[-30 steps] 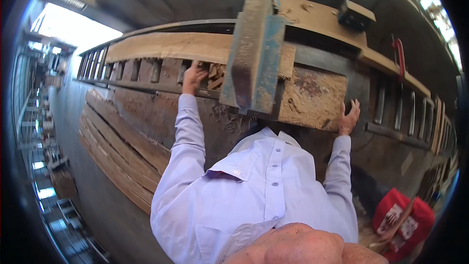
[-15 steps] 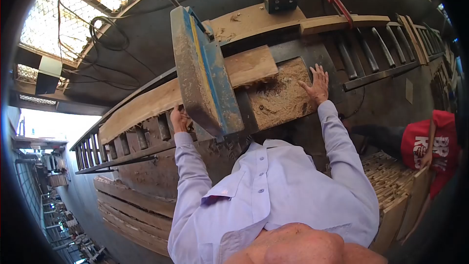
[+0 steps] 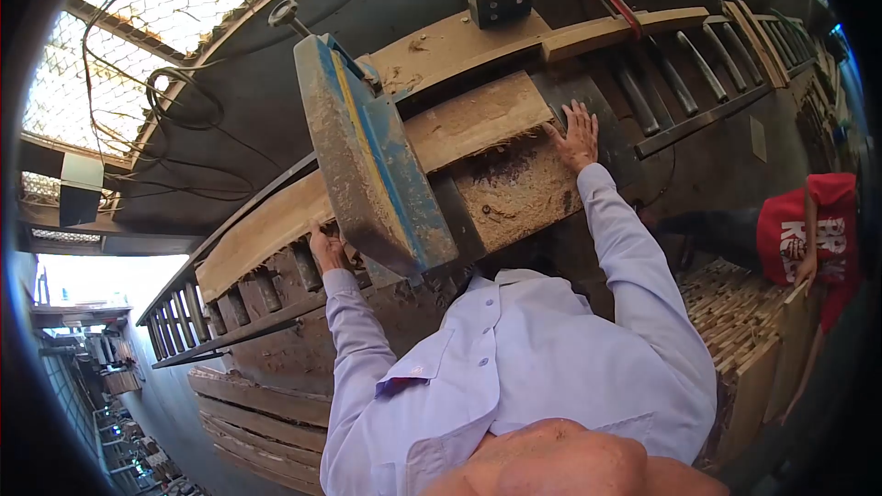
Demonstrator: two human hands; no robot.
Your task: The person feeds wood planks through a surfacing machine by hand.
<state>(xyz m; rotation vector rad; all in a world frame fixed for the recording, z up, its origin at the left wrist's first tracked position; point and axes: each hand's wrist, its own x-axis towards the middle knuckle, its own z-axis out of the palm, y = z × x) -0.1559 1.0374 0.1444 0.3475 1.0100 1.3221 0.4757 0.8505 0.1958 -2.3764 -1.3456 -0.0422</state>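
Note:
A long wooden plank (image 3: 478,122) runs under the blue, dust-covered machine housing (image 3: 372,156) and comes out on both sides. Its rough near edge shows splinters and bark. My left hand (image 3: 328,248) is closed at the near edge of the plank, left of the housing, with its fingers partly hidden. On the right, my right hand (image 3: 577,136) is open, fingers spread over the dark metal table, the thumb close by the plank's end corner. Sawdust (image 3: 519,188) covers a recessed panel of the table just below that end.
Metal rollers (image 3: 675,83) extend the bench to both sides. A wooden fence (image 3: 625,32) with a red clamp (image 3: 614,5) lies along the back. Boards (image 3: 262,422) are stacked at lower left. A person in a red shirt (image 3: 804,239) is at right beside piled wood strips (image 3: 735,321).
The plank has slid right through the machine, bringing its end close to my right hand. My left hand stays at its near edge. The whole view has shifted slightly.

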